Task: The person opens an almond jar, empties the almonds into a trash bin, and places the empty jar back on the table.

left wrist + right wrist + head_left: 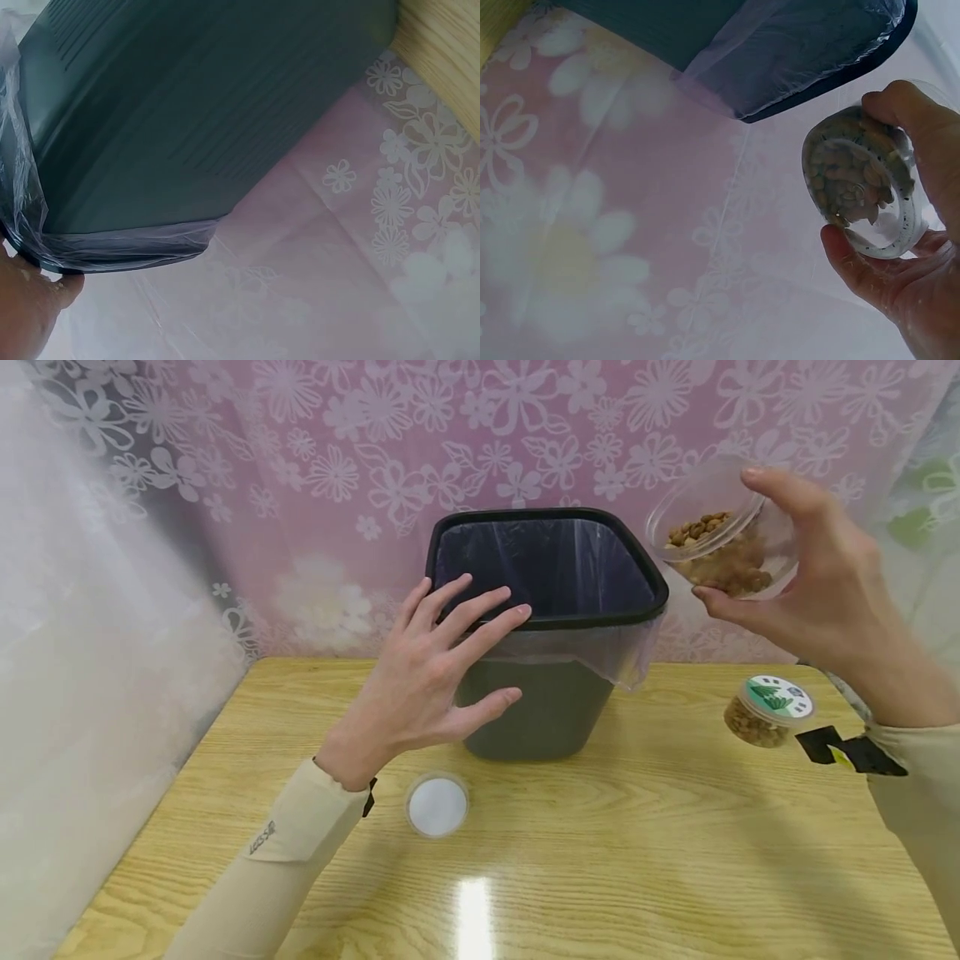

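Note:
My right hand (832, 560) grips a clear round plastic jar (907, 232) between thumb and fingers, up to the right of the bin's rim. The jar has no lid on and tilts with its mouth toward the bin. Brown nuts (727, 564) lie heaped along its lower side. A dark grey trash bin (536, 702) stands upright, with a thin translucent bag (637, 652) folded over its black rim (570, 622). At the bin's front left, my left hand (427, 672) lays spread, fairly straight fingers over the rim, the thumb outside it.
A closed jar (761, 722) of brown pieces with a green and white lid stands on the wooden table (600, 860) at right. A round white lid (437, 807) lies in front of the bin. Behind hangs a pink flowered cloth (315, 527).

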The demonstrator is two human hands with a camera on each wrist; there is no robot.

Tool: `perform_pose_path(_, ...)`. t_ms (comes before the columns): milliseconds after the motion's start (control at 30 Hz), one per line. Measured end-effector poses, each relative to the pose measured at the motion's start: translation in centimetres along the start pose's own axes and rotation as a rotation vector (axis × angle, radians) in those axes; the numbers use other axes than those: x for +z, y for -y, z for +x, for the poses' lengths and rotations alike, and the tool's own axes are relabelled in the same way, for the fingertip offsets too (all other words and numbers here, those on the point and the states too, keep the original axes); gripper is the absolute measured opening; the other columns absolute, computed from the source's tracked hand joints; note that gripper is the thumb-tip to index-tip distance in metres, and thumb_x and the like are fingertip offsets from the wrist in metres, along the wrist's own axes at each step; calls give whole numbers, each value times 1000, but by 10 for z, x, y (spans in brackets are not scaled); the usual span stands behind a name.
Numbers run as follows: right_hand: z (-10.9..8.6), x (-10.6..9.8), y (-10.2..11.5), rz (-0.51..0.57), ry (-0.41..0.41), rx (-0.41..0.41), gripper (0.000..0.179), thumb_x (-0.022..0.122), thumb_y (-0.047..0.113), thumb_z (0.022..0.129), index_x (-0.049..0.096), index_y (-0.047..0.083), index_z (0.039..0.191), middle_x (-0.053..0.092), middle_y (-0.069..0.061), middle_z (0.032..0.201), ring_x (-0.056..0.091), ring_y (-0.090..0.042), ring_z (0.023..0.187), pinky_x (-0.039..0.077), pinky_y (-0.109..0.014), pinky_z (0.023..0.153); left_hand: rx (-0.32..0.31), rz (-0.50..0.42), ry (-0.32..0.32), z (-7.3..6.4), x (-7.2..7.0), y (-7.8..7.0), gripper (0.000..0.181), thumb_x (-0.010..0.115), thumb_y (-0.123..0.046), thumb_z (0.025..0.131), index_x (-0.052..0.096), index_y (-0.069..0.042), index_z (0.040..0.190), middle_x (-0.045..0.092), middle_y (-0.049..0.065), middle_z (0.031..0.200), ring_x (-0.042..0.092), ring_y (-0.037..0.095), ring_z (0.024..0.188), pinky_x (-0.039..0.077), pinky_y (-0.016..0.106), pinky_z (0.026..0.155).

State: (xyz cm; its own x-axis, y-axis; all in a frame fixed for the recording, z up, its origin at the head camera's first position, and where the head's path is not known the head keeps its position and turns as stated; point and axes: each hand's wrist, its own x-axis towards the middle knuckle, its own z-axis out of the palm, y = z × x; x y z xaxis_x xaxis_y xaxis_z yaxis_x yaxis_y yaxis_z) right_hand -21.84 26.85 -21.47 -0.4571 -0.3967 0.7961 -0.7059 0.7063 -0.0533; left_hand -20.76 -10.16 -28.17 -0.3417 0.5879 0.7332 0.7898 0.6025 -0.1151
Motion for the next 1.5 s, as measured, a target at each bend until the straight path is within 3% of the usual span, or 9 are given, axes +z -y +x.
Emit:
perform_pose_path(167,9,0,2,-18,46,-18,93,53,76,88,47,5,148,51,-28,147,47,-44,138,35,-34,122,4,-9,-8,0,2,3,68,66,-54,91,52,-24,151,53,6,153,40,37,148,22,65,123)
perform_pose_path(300,14,-3,4,-121,122,-38,80,80,36,84,43,16,152,45,-27,152,45,-52,133,43,-60,113,4,-9,-12,0,3,4,68,66,-54,91,52,-24,151,53,6,153,40,38,148,22,64,123)
perform_pose_path(400,18,-5,6,-216,151,-92,100,88,3,67,38,20,152,43,-30,152,46,-55,130,47,-70,101,2,-7,-7,1,3,4,69,66,-54,91,51,-25,151,53,6,153,40,38,148,22,64,123)
perform_pose_path(433,21,-5,7,-246,157,-108,104,90,0,64,37,20,152,43,-30,153,47,-55,130,48,-71,99,2,-6,-5,1,3,4,69,66,-55,91,51,-25,151,53,6,153,40,38,148,22,64,123)
perform_pose_path(567,29,-3,10,-320,159,-166,107,93,-2,62,40,23,151,43,-31,152,47,-56,129,50,-73,90,3,-3,-7,1,3,3,69,67,-55,90,51,-25,151,53,6,153,42,39,146,23,65,122)
perform_pose_path(767,41,5,13,-343,131,-246,109,96,-2,57,46,24,150,47,-31,149,48,-57,126,48,-72,97,-4,-2,2,0,3,2,69,66,-54,91,51,-25,151,53,6,153,42,39,146,22,65,123)
perform_pose_path(900,45,7,14,-359,137,-289,108,95,-4,57,46,26,150,47,-32,147,47,-57,127,46,-70,102,-7,0,10,0,2,2,69,66,-55,91,50,-25,152,52,6,154,42,39,146,21,64,123)
perform_pose_path(1167,50,10,15,-413,135,-334,103,89,-6,63,46,31,149,47,-33,145,46,-56,129,47,-71,97,-6,-5,6,1,3,1,69,66,-55,91,50,-26,152,53,6,153,41,38,147,21,64,124)
perform_pose_path(1500,55,7,17,-511,161,-363,100,89,-1,67,44,33,149,44,-31,147,44,-54,132,48,-71,77,-6,-3,-5,-1,3,2,69,67,-55,91,50,-25,152,53,6,152,42,39,146,22,66,122)
